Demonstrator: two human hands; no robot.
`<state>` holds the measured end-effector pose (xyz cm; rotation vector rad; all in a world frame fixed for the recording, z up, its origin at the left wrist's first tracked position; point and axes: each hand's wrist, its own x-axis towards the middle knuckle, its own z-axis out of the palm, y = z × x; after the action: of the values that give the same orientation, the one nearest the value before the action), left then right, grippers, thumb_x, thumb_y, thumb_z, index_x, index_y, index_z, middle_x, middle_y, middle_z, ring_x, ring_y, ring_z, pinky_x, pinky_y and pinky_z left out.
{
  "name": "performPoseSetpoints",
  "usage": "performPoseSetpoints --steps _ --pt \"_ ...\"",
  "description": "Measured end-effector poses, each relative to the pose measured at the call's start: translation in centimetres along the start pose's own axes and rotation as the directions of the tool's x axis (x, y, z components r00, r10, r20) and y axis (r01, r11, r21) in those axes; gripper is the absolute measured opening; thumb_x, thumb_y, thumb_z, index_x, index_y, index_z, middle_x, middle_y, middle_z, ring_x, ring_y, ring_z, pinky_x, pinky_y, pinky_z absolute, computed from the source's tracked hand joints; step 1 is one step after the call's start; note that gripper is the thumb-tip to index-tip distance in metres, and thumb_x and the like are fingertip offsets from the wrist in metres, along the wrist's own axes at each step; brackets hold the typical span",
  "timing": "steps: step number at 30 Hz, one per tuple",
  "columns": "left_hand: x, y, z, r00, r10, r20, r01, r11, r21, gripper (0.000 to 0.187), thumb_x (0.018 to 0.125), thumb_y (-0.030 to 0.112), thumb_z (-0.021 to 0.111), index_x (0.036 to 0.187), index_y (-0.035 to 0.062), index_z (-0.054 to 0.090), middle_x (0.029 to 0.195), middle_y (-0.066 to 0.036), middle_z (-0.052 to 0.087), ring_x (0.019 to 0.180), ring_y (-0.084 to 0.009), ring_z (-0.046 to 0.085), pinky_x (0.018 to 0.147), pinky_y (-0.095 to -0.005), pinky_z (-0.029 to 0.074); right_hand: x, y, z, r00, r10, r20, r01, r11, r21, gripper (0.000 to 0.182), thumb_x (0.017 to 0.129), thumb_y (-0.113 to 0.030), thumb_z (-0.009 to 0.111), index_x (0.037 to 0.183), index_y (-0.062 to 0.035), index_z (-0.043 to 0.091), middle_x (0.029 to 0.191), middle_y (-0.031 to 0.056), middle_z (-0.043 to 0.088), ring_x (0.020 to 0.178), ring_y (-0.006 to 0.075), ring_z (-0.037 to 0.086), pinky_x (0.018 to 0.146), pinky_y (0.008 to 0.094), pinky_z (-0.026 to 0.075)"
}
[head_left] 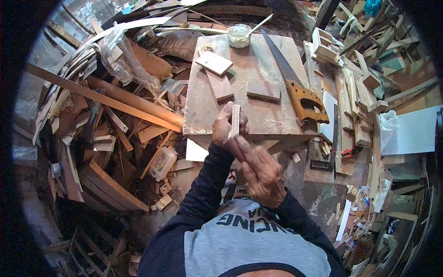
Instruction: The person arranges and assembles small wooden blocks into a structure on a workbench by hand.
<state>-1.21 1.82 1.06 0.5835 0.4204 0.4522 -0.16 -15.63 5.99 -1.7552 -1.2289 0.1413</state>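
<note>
My left hand (222, 123) is closed around a small wooden block (236, 119), held with its narrow edge up just before the workbench's front edge. Against the block's near end, my right hand (264, 177) presses a reddish-brown piece that looks like sandpaper (235, 148), its fingers together and pointing forward. The fingers partly cover that piece. On the wooden workbench (203, 117) beyond lie a pale board (214, 63), a second board (218, 86) partly under it, and a flat wooden block (263, 89).
A handsaw (300, 87) lies along the bench's right side. At the back stands a bowl of pale paste (239, 36) with a stick (260, 24) in it. Wood scraps (124, 92) pile up at left; stacked strips (357, 101) and red-handled pliers (350, 152) lie right.
</note>
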Motion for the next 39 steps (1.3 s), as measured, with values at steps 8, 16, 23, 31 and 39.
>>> performPoseSetpoints --steps 8,16,23,31,39 --pt "-0.6 0.6 0.9 0.977 -0.121 0.177 0.160 0.961 -0.228 0.038 0.104 0.039 0.043 0.104 0.0023 0.054 0.078 -0.006 0.054 0.058 -0.0142 0.050 0.050 -0.0270 0.046 0.1 2.6 -4.3 0.857 0.323 -0.401 -0.178 0.917 0.356 0.047 0.104 -0.027 0.042 0.146 -0.0036 0.041 0.121 0.0107 0.062 0.091 0.0147 0.057 0.082 0.0296 0.048" --pt "-2.1 -0.2 3.2 0.997 -0.054 0.064 0.045 0.991 0.127 0.046 0.105 0.041 0.040 0.120 -0.0012 0.052 0.089 -0.006 0.056 0.071 -0.0128 0.055 0.054 -0.0216 0.049 -0.2 2.5 -3.7 0.912 0.143 -0.384 -0.132 0.990 0.054 0.046 0.103 -0.021 0.044 0.145 -0.0018 0.043 0.124 0.0158 0.060 0.097 0.0207 0.058 0.086 0.0343 0.049" --pt "-3.4 -3.0 5.1 0.927 0.362 0.100 -0.364 0.801 0.476 0.013 0.102 0.015 0.054 0.111 0.0072 0.052 0.084 0.005 0.049 0.073 -0.0019 0.045 0.062 -0.0160 0.038 3.1 2.2 -3.5 0.962 0.064 -0.267 -0.126 0.967 -0.223 0.043 0.098 -0.009 0.047 0.139 -0.0011 0.050 0.109 0.0264 0.063 0.098 0.0394 0.064 0.084 0.0430 0.050" --pt "-4.2 -1.3 4.9 0.996 0.048 0.070 -0.068 0.947 0.315 0.016 0.098 0.025 0.060 0.105 0.0102 0.059 0.082 -0.001 0.058 0.059 -0.0079 0.057 0.040 -0.0217 0.041 -2.1 9.3 -11.3 0.769 0.238 -0.593 -0.453 0.857 -0.244 0.050 0.101 -0.030 0.049 0.137 0.0048 0.047 0.121 0.0293 0.060 0.110 0.0431 0.060 0.096 0.0461 0.048" --pt "-3.1 -3.1 4.6 0.992 0.042 0.120 -0.094 0.877 0.471 0.020 0.100 0.024 0.056 0.108 0.0061 0.059 0.077 -0.006 0.062 0.056 -0.0106 0.057 0.043 -0.0222 0.043 -9.7 18.7 -15.4 0.705 0.263 -0.659 -0.705 0.370 -0.605 0.033 0.090 -0.019 0.060 0.116 0.0013 0.058 0.108 0.0206 0.058 0.102 0.0397 0.055 0.091 0.0476 0.044"
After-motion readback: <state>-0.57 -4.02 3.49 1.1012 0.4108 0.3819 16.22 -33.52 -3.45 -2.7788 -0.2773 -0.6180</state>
